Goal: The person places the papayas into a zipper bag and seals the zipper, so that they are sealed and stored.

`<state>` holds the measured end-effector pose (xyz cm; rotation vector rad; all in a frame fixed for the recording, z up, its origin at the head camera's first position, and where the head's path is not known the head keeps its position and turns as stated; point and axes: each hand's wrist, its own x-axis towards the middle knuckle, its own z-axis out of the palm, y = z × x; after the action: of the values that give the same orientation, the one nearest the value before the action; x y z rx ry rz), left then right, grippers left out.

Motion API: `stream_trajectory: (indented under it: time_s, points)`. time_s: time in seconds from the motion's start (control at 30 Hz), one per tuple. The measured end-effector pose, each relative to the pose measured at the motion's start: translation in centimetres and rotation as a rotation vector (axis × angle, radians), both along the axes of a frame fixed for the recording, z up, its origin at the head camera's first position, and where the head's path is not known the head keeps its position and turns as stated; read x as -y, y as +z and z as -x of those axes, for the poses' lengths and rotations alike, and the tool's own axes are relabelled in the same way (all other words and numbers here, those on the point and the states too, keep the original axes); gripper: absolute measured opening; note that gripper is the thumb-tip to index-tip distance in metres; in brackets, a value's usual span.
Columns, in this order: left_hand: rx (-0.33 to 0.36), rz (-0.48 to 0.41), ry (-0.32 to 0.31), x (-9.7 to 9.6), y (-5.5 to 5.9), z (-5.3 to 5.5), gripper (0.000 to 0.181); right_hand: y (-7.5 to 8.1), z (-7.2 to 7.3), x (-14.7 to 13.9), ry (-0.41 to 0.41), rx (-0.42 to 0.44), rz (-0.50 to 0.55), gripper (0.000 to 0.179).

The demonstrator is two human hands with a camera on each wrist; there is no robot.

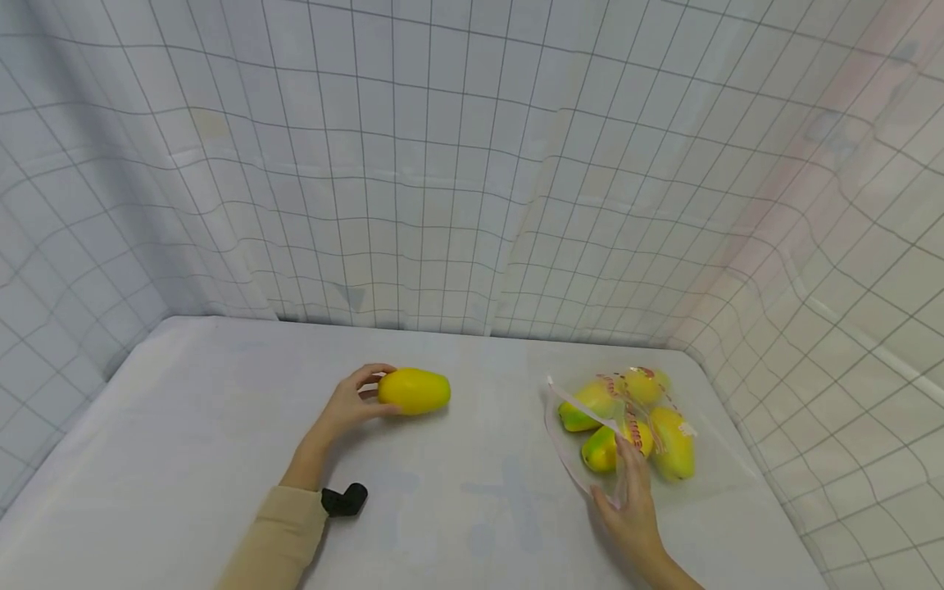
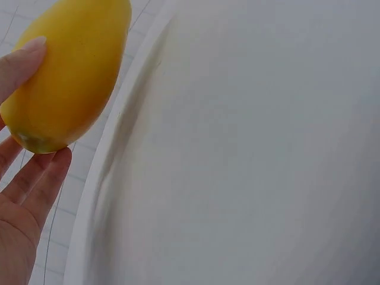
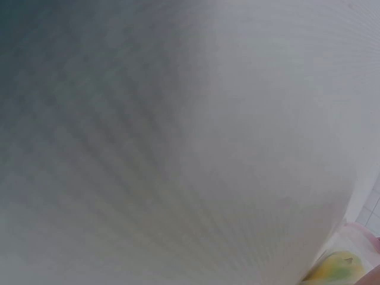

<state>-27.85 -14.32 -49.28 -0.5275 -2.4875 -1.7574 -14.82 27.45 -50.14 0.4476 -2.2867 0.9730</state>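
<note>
In the head view my left hand grips a yellow papaya with a green tip, left of the middle of the table. The left wrist view shows the thumb on one side of this papaya and fingertips at its greenish end. At the right, my right hand holds the mouth edge of a clear plastic bag with red print, its thumb and fingers spread at the rim. Several yellow-green papayas lie inside. The right wrist view catches only a papaya in the bag at the lower corner.
A white cloth covers the table. Grid-patterned curtains hang behind it and along both sides. A black device is worn at the left wrist, by the beige sleeve.
</note>
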Motion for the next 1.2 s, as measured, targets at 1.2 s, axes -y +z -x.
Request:
stream_trajectory:
  time_s: [1.2]
  points:
    - [-0.013, -0.112, -0.228, -17.0, -0.3, -3.1, 0.052, 2.4, -0.5, 1.4, 0.048, -0.146, -0.014, 0.089]
